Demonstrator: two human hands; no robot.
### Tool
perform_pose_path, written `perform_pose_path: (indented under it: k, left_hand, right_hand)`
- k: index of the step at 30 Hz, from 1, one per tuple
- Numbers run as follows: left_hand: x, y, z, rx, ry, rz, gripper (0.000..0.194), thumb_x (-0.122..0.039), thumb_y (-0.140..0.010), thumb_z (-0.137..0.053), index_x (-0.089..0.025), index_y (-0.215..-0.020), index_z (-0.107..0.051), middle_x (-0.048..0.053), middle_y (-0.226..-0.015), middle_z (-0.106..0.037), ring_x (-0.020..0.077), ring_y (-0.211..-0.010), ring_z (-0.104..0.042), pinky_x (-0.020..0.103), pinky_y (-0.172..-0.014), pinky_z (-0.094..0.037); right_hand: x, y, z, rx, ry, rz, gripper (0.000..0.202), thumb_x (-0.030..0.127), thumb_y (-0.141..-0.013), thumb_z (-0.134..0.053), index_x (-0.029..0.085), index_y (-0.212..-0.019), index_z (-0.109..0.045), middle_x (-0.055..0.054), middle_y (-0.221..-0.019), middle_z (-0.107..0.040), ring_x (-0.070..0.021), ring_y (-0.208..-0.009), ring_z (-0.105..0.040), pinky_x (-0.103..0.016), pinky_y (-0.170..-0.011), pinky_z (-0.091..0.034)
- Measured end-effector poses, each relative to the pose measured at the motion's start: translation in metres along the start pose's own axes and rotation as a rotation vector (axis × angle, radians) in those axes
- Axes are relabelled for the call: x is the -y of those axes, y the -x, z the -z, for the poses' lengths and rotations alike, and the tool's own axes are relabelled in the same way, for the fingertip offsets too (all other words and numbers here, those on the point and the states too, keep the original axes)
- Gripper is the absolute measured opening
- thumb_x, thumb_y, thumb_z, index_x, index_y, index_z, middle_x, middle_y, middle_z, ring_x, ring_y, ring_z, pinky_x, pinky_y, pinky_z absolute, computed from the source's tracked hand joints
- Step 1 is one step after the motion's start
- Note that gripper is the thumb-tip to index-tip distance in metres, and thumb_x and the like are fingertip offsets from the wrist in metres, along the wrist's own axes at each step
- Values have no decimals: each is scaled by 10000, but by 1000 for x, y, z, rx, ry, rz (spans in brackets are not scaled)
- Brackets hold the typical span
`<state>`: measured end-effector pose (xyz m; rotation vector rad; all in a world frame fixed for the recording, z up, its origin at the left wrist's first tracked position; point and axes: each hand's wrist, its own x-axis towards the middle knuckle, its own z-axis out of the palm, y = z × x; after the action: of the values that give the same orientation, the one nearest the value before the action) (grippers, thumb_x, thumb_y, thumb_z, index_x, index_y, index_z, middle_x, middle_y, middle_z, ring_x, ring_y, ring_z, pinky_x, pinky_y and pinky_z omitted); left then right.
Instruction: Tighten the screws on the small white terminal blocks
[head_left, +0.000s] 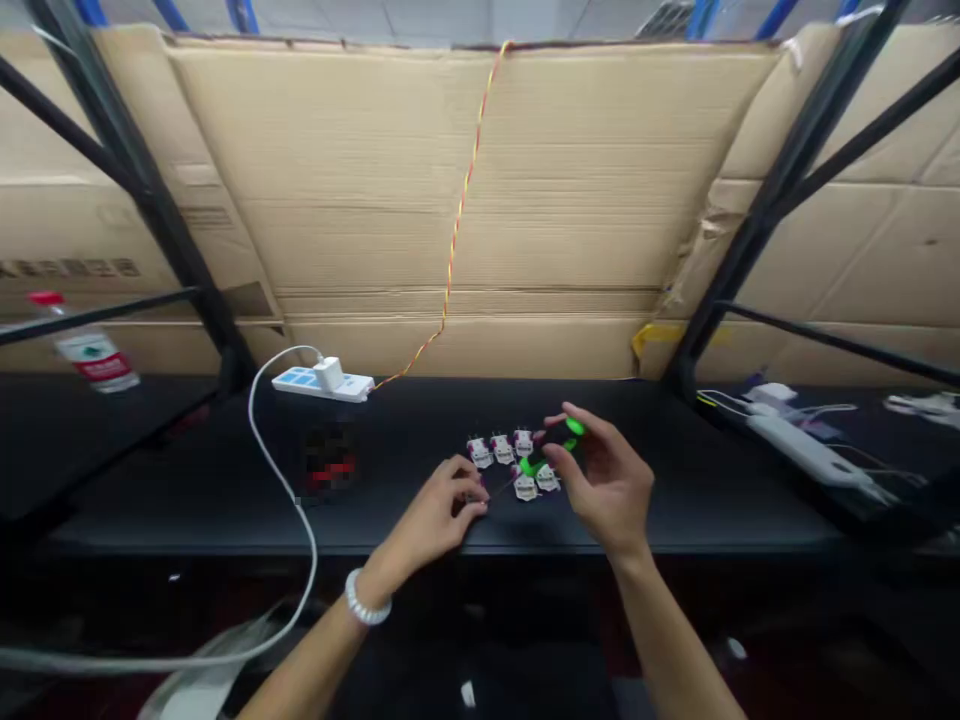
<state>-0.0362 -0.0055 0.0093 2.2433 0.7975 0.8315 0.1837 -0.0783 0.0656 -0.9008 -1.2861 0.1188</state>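
Observation:
Several small white parts with purple edges lie on the black tabletop between my hands, three in a back row and others nearer the front. My left hand, with a white coiled band on the wrist, rests beside them at the left. Its fingers are curled together at a small item too hidden to name. Over the right side of the group, my right hand grips a black and green tool between thumb and fingers. Green also shows at the tool's lower end, just above the white parts.
A white power strip with a plug and cable sits at the back left. A blurred dark and red object lies in front of it. Black shelf posts, a bottle at left and another white strip at right flank the table; cardboard stands behind.

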Motion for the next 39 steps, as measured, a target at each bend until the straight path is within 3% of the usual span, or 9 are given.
perform_pose_path:
  k: [11, 21, 27, 29, 33, 37, 39]
  left_hand:
    - [-2, -1, 1, 4, -2, -13, 80, -152, -926, -728, -203, -896, -782, 83, -1135, -655, 246, -1070, -656, 383, -973, -572]
    - [-3, 0, 1, -9, -6, -32, 84, -131, -924, -713, -211, -915, -737, 68, -1113, -665, 242, -1061, -648, 370, -953, -565]
    - [-4, 0, 0, -24, 14, -47, 106, -111, -921, -679, -207, -880, -700, 59, -1084, -652, 232, -1032, -641, 368, -942, -561]
    - [-6, 0, -1, -27, 0, -49, 110, -105, -915, -673, -208, -885, -697, 59, -1079, -654, 235, -1034, -639, 376, -951, -562]
    - [-8, 1, -1, -35, 0, -43, 101, -112, -916, -663, -208, -890, -683, 72, -1091, -654, 248, -1050, -639, 395, -970, -565]
    - [-8, 1, -1, -32, -8, -61, 119, -106, -922, -636, -212, -909, -688, 70, -1094, -650, 250, -1054, -632, 410, -981, -565]
    - [-7, 1, -2, -33, -9, -70, 129, -98, -919, -632, -213, -900, -685, 68, -1086, -648, 248, -1043, -630, 410, -976, -568]
  right_hand:
    - [2, -3, -10, 49, 9, 28, 407, 231, -915, -808, 267, -1315, -741, -66, -1096, -815, -224, -966, -798, -373, -880, -687]
    - [16, -18, -14, 245, 134, 67, 427, 265, -969, -761, 300, -1391, -706, -51, -1093, -759, -189, -917, -721, -348, -857, -620]
    - [18, -28, -31, 190, 234, 261, 498, 320, -914, -835, 320, -1395, -707, -23, -945, -693, -179, -800, -673, -331, -766, -625]
    - [18, -28, -33, 210, 205, 260, 446, 308, -951, -780, 308, -1391, -708, -61, -1053, -718, -204, -882, -718, -365, -830, -641]
    - [18, -29, -30, 373, -3, 137, 419, 230, -1047, -587, 290, -1457, -648, -111, -1303, -728, -229, -1062, -770, -418, -974, -634]
    - [20, -32, -31, 298, 107, 200, 306, 266, -952, -763, 298, -1256, -758, -57, -1060, -755, -205, -915, -746, -360, -831, -648]
    - [21, -34, -33, 273, 171, 243, 323, 305, -902, -823, 294, -1221, -773, -60, -1048, -739, -214, -905, -736, -370, -820, -651]
